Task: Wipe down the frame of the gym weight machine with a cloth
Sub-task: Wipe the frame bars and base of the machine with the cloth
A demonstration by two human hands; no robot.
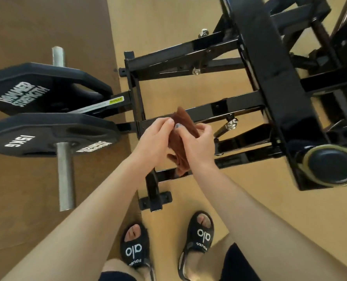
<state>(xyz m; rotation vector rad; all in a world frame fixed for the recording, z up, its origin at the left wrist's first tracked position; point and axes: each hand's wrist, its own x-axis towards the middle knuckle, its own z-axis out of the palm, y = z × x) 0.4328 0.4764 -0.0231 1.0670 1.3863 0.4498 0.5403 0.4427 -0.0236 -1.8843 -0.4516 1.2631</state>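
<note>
A brown cloth (183, 120) is bunched between both hands, held in the air above the black steel frame (237, 103) of the weight machine. My left hand (154, 140) pinches the cloth's upper left edge with fingertips and thumb. My right hand (199, 145) grips the cloth from the right, its thumb lying across the fabric. A fold of the cloth hangs down below the hands toward a lower frame bar (168, 175). The cloth does not touch the frame.
Two black weight plates (47, 88) (47, 134) sit on silver pegs (65, 175) at the left. The frame's foot bracket (155, 199) stands just ahead of my sandalled feet (135, 248). A round padded roller end (330, 165) juts out at the right. Tan flooring lies under the frame.
</note>
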